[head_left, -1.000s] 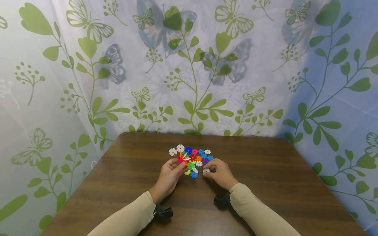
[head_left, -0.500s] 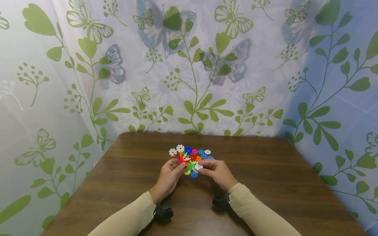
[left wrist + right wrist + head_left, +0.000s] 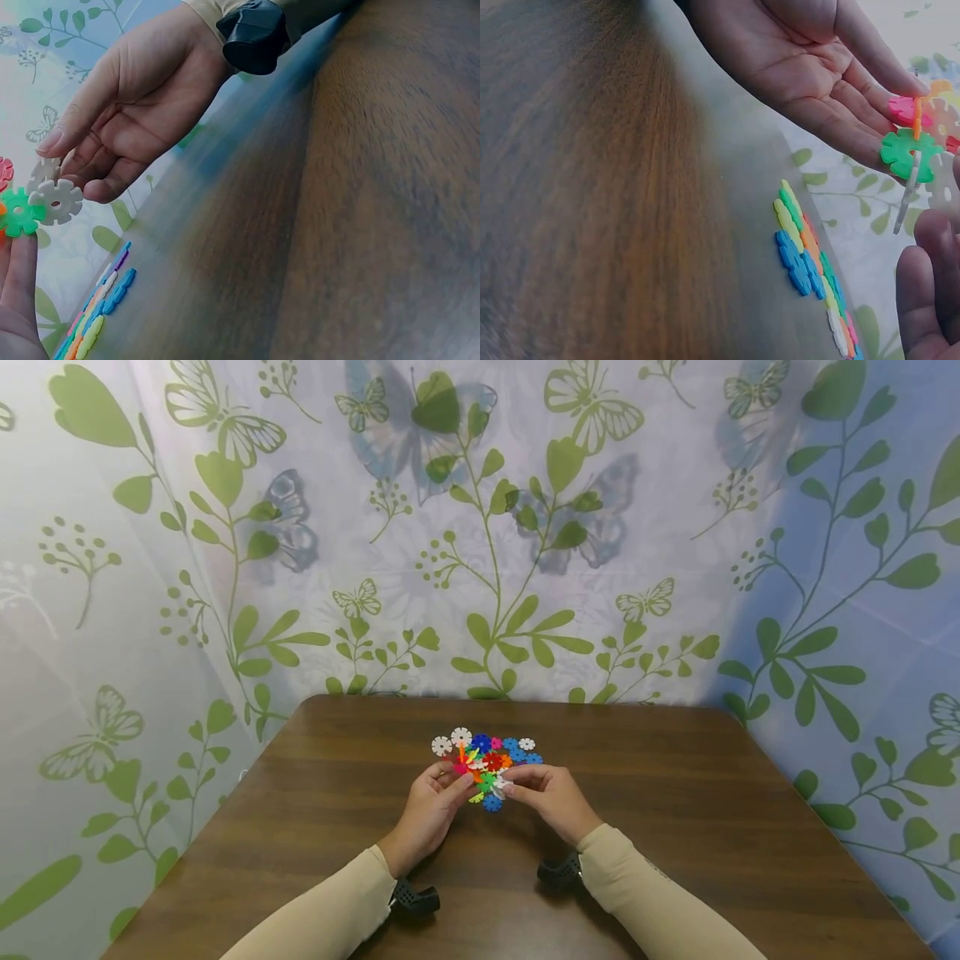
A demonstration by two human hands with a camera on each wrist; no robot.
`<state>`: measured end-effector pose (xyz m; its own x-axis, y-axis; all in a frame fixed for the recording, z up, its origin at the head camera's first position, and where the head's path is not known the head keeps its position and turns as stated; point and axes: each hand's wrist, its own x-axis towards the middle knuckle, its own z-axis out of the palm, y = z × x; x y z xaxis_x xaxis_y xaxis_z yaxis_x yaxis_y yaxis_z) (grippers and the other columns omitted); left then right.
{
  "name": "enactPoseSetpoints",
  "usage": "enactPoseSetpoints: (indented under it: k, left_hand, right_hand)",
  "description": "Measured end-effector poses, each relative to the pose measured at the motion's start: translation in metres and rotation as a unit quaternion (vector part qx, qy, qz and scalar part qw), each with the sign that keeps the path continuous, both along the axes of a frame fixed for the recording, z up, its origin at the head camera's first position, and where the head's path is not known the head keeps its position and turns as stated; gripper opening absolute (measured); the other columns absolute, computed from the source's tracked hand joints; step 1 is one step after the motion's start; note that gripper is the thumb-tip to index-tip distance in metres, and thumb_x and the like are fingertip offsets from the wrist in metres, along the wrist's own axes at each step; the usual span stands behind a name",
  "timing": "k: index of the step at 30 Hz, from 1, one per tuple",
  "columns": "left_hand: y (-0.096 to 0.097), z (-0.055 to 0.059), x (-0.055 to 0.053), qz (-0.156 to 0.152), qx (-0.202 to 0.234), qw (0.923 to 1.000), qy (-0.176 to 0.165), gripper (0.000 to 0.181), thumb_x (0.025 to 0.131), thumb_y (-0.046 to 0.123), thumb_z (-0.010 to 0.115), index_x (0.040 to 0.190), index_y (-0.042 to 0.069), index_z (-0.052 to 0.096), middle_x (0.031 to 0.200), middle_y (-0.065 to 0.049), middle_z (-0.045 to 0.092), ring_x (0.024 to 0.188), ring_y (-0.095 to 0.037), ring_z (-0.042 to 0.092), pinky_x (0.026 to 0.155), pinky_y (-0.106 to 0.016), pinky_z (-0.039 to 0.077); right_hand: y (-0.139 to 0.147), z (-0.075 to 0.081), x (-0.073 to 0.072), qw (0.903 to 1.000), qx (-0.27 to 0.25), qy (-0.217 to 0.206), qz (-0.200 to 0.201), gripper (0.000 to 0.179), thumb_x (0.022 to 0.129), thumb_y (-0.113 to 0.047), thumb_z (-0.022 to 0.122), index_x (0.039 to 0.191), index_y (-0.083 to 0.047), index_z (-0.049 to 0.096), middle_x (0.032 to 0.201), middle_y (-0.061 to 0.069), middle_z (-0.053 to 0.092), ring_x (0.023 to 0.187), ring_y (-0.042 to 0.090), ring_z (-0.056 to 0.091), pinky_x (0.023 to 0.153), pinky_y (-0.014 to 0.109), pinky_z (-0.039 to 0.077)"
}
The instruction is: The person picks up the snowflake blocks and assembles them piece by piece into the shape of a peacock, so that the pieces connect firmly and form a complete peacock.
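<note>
My left hand (image 3: 429,810) holds a cluster of joined, notched flower-shaped plastic discs between thumb and fingers. Pink (image 3: 904,109), orange and green discs (image 3: 897,154) show in that cluster, with pale ones among them. From the other side my right hand (image 3: 558,797) pinches a white disc (image 3: 69,201), which meets the green disc's edge. Whether its slot is fully seated I cannot tell. In the right wrist view my right fingers (image 3: 919,292) show only in part, at the lower right.
Several loose discs lie flat on the brown wooden table (image 3: 637,860), around and behind the hands: white (image 3: 441,745), blue (image 3: 492,804) and other colours. A curtain (image 3: 480,527) printed with leaves and butterflies hangs behind. Black wrist devices (image 3: 416,900) sit under both forearms.
My right hand first pinched a white disc near the table at the right, then moved left to the cluster. The white disc has since turned against the green one. My left hand stays nearly still.
</note>
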<state>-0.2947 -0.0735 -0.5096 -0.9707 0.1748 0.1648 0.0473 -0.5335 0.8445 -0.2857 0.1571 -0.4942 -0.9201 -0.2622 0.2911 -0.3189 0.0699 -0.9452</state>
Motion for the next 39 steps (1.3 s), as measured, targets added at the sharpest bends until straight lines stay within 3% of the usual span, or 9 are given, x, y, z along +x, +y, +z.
enactPoseSetpoints:
  k: [9, 16, 26, 32, 36, 39]
  left_hand:
    - [0.001, 0.002, 0.0, -0.007, -0.004, 1.0, -0.003, 0.024, 0.098, -0.011, 0.068, 0.112, 0.001, 0.051, 0.103, -0.016, 0.066, 0.093, -0.024, 0.072, 0.096, -0.047, 0.055]
    - [0.0, 0.004, 0.0, -0.002, -0.015, 0.9998, -0.011, 0.025, 0.099, -0.009, 0.069, 0.114, -0.001, 0.05, 0.105, -0.017, 0.065, 0.095, -0.025, 0.072, 0.094, -0.042, 0.057]
    - [0.002, 0.003, 0.001, 0.003, -0.006, 0.9999, -0.015, 0.029, 0.099, -0.008, 0.069, 0.12, -0.002, 0.049, 0.106, -0.014, 0.062, 0.093, -0.024, 0.072, 0.099, -0.05, 0.053]
    - [0.001, 0.001, 0.0, 0.003, 0.013, 0.9998, -0.011, 0.028, 0.097, -0.008, 0.071, 0.115, -0.001, 0.051, 0.103, -0.015, 0.063, 0.091, -0.026, 0.073, 0.097, -0.051, 0.054]
    - [0.001, 0.0, 0.0, 0.008, 0.016, 0.9997, -0.015, 0.028, 0.097, -0.009, 0.071, 0.113, 0.0, 0.051, 0.101, -0.014, 0.062, 0.087, -0.024, 0.072, 0.091, -0.044, 0.059]
    - [0.001, -0.002, 0.0, 0.01, 0.017, 0.9997, -0.016, 0.026, 0.097, -0.01, 0.07, 0.113, 0.0, 0.052, 0.099, -0.013, 0.062, 0.085, -0.024, 0.072, 0.089, -0.043, 0.06]
  right_hand:
    - [-0.003, 0.004, 0.002, 0.9997, 0.001, -0.015, -0.018, 0.021, 0.094, -0.01, 0.082, 0.114, -0.003, 0.081, 0.117, 0.012, 0.075, 0.104, 0.029, 0.072, 0.089, 0.034, 0.059]
    - [-0.006, 0.005, 0.003, 0.9996, -0.006, -0.003, -0.028, 0.022, 0.092, -0.01, 0.084, 0.112, -0.001, 0.081, 0.114, 0.014, 0.076, 0.1, 0.03, 0.073, 0.087, 0.033, 0.06]
    - [0.003, 0.0, -0.001, 0.9996, 0.024, -0.001, -0.014, 0.026, 0.091, -0.018, 0.086, 0.115, -0.008, 0.081, 0.113, 0.007, 0.077, 0.101, 0.031, 0.071, 0.087, 0.034, 0.059]
    - [0.011, -0.003, -0.006, 0.9996, 0.025, 0.008, -0.01, 0.032, 0.094, -0.016, 0.084, 0.121, -0.002, 0.077, 0.119, 0.013, 0.075, 0.106, 0.032, 0.07, 0.091, 0.034, 0.058]
    - [0.022, -0.006, -0.011, 0.9939, 0.088, 0.032, -0.059, 0.032, 0.096, -0.02, 0.082, 0.122, -0.001, 0.076, 0.124, 0.015, 0.072, 0.112, 0.029, 0.068, 0.098, 0.041, 0.055]
    - [0.031, -0.01, -0.016, 0.9761, 0.176, 0.069, -0.107, 0.031, 0.096, -0.017, 0.081, 0.122, -0.001, 0.075, 0.132, 0.019, 0.067, 0.123, 0.035, 0.061, 0.109, 0.051, 0.04]
